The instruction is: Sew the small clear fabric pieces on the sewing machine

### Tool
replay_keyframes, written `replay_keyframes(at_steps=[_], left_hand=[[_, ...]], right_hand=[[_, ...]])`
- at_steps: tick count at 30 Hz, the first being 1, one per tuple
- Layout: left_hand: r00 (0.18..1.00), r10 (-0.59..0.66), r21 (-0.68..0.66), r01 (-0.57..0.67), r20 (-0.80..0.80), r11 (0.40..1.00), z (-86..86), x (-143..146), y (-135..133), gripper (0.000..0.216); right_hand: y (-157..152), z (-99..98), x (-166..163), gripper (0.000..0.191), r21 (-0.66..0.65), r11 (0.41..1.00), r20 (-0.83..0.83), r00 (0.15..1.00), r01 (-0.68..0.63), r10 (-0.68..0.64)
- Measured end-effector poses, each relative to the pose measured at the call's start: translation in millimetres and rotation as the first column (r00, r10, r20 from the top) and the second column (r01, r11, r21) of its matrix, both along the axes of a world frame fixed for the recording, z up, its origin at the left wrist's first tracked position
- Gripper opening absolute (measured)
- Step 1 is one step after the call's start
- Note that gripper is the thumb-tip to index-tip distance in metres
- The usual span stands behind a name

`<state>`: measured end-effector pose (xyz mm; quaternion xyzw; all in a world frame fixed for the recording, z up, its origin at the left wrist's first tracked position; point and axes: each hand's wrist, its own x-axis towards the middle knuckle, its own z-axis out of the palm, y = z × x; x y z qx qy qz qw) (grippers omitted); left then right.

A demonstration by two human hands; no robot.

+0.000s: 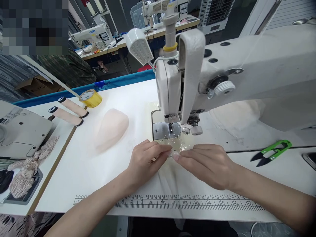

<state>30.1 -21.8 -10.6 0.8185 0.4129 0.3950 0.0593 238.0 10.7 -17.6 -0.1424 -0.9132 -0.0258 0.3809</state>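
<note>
A small, sheer whitish piece of fabric [174, 153] is pinched between the fingertips of my left hand [145, 161]. My right hand [212, 166], fingers held together, grips the same piece from the other side with its thumb and fingertips. Both hands are just in front of the sewing machine's metal needle plate [161, 130], below the presser foot [171, 126]. Clear, shiny tape-like film covers the table near the plate. A pale pink, rounded sheer fabric piece [115, 126] lies to the left. Fingers hide most of the held piece's edges.
Green thread snips [274, 151] lie at right, beside more sheer fabric [239, 113] under the machine arm [259, 65]. Thread cones [66, 116] and a yellow tape roll [91, 98] stand at left. A printed ruler [172, 201] runs along the front edge. A person sits beyond.
</note>
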Motion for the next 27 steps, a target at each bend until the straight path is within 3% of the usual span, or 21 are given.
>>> replay_keyframes(at_steps=[2, 4, 5, 6, 7, 8, 9, 10, 11, 13, 14, 15, 17, 20, 25, 27], left_hand=[[0.997, 0.002, -0.146, 0.01, 0.079, 0.989, 3.7, 0.5, -2.5, 0.009], [0.986, 0.001, -0.426, 0.071, 0.166, 0.902, 10.9, 0.6, -7.1, 0.008], [0.979, -0.014, -0.594, 0.135, 0.204, 0.793, 15.7, 0.8, -9.9, 0.007], [0.97, -0.041, -0.737, 0.208, 0.238, 0.643, 20.5, 1.4, -12.7, 0.005], [0.96, -0.076, -0.83, 0.27, 0.268, 0.488, 24.7, 2.3, -15.2, 0.004], [0.95, -0.118, -0.872, 0.311, 0.288, 0.379, 27.5, 3.5, -16.8, 0.007], [0.947, -0.153, -0.882, 0.319, 0.282, 0.348, 28.2, 5.1, -17.4, 0.009], [0.953, -0.174, -0.866, 0.298, 0.247, 0.401, 26.4, 6.7, -16.7, 0.01], [0.967, -0.177, -0.818, 0.252, 0.186, 0.518, 22.3, 8.2, -14.8, 0.009], [0.992, -0.128, -0.613, 0.112, 0.018, 0.782, 8.5, 10.4, -8.5, 0.01], [0.994, -0.091, -0.493, 0.05, -0.059, 0.869, 0.5, 10.9, -4.9, 0.011], [0.992, -0.047, -0.393, -0.003, -0.117, 0.919, -7.0, 11.1, -1.6, 0.01], [0.981, 0.04, -0.273, -0.092, -0.19, 0.958, -18.0, 10.7, 3.3, 0.005], [0.957, 0.133, -0.135, -0.172, -0.257, 0.976, -22.4, 10.0, 5.1, 0.026], [0.913, 0.145, 0.213, -0.066, -0.382, 0.975, -16.2, 13.1, -2.3, 0.014], [0.881, 0.153, 0.277, -0.026, -0.448, 0.961, -14.8, 14.5, -7.2, 0.016]], right_hand=[[-3.7, 5.5, 2.2, 0.028, 0.013, 1.0, 0.016, 1.0, -0.01, 0.01], [-9.5, 16.3, 6.7, 0.029, -0.082, 0.997, 0.088, 0.996, -0.003, 0.01], [-12.8, 23.5, 9.8, 0.026, -0.193, 0.981, 0.155, 0.988, 0.009, 0.022], [-15.8, 31.5, 13.1, 0.024, -0.341, 0.94, 0.219, 0.975, 0.034, 0.045], [-18.1, 39.3, 16.4, 0.02, -0.519, 0.852, 0.272, 0.958, 0.064, 0.093], [-19.1, 46.3, 19.0, 0.016, -0.663, 0.741, 0.306, 0.941, 0.102, 0.144], [-18.4, 51.5, 20.5, 0.015, -0.756, 0.639, 0.32, 0.932, 0.143, 0.17], [-16.0, 54.5, 20.7, 0.014, -0.805, 0.561, 0.341, 0.924, 0.193, 0.171], [-12.0, 54.9, 19.3, 0.014, -0.819, 0.523, 0.361, 0.92, 0.235, 0.152], [-0.8, 49.2, 13.0, 0.014, -0.763, 0.563, 0.409, 0.912, 0.318, 0.038], [5.1, 44.1, 8.9, 0.013, -0.703, 0.613, 0.429, 0.903, 0.36, -0.038], [10.7, 38.4, 4.9, 0.013, -0.647, 0.651, 0.448, 0.889, 0.397, -0.098], [18.9, 27.7, -1.4, 0.01, -0.561, 0.697, 0.475, 0.863, 0.447, -0.172], [24.0, 16.8, -5.9, 0.009, -0.473, 0.736, 0.484, 0.841, 0.484, -0.243], [27.1, 6.5, -8.6, 0.01, -0.405, 0.776, 0.48, 0.835, 0.483, -0.27], [27.7, 3.4, -8.7, 0.013, -0.354, 0.791, 0.492, 0.819, 0.499, -0.296]])
